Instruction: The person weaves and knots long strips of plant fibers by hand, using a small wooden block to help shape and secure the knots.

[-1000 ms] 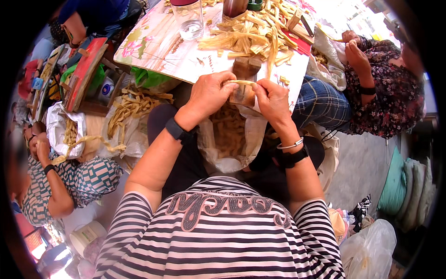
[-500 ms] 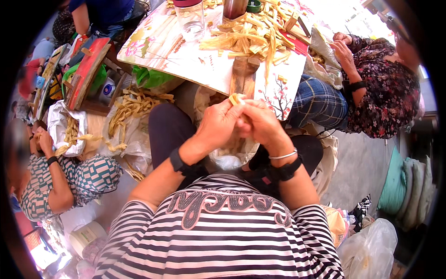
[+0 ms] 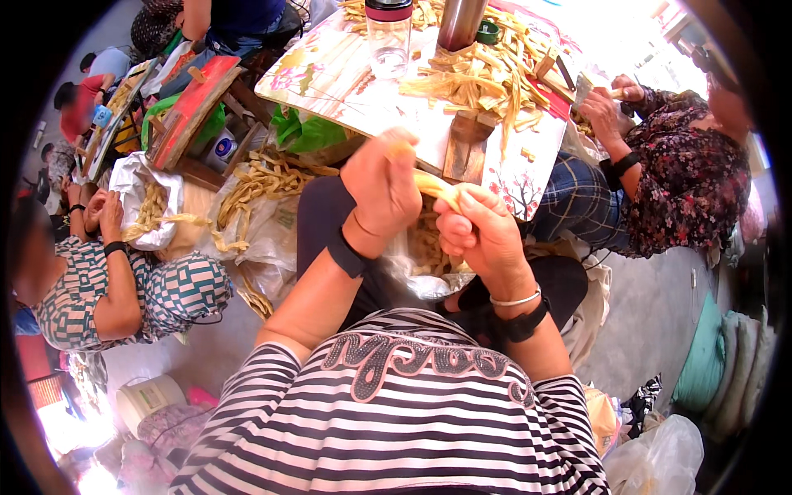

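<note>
A flat, pale yellow fibrous strip (image 3: 436,186) stretches between my two hands in front of the table's near edge. My left hand (image 3: 379,191), slightly smeared by motion, is closed around the strip's left end and held higher. My right hand (image 3: 484,228) pinches the other end between thumb and fingers. Below them, an open plastic bag (image 3: 425,285) with similar strips sits between my knees, partly hidden by my hands. A notched wooden block (image 3: 467,147) stands on the table edge just beyond my right hand.
The patterned table (image 3: 326,87) carries a heap of yellow strips (image 3: 487,78), a clear bottle (image 3: 388,41) and a metal tumbler (image 3: 459,23). Co-workers sit at the left (image 3: 111,297) and right (image 3: 676,181). More strips (image 3: 247,198) lie in bags beside my left leg.
My hands were together at the table edge; now they are apart, the left raised and the right lower, with the strip showing between them. The view has shifted slightly left.
</note>
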Demonstrator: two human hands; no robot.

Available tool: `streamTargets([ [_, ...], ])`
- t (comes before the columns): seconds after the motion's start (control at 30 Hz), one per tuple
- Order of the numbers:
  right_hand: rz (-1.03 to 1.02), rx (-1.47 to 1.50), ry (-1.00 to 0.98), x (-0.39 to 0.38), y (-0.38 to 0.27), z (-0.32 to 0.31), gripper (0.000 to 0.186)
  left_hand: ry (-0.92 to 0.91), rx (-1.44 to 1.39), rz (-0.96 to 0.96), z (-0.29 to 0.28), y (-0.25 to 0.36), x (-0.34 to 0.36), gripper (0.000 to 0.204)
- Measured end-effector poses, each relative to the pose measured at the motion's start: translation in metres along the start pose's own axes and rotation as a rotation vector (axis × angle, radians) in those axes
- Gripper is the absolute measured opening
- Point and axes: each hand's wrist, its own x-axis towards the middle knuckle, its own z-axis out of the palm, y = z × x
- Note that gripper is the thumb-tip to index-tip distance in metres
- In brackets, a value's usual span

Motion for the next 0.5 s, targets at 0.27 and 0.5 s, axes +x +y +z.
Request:
streamTargets([
  [0.27,-0.568,-1.231,0.425,0.0,0.028,0.002,0.024,-0.431,-0.138,-0.432,0.003,0.04,-0.041,0.029],
  [0.5,-0.079,-0.332,0.341,-0.008,0.03,-0.014,0.02,-0.705,0.235,-0.553,-0.006,0.032,-0.024,0.019],
])
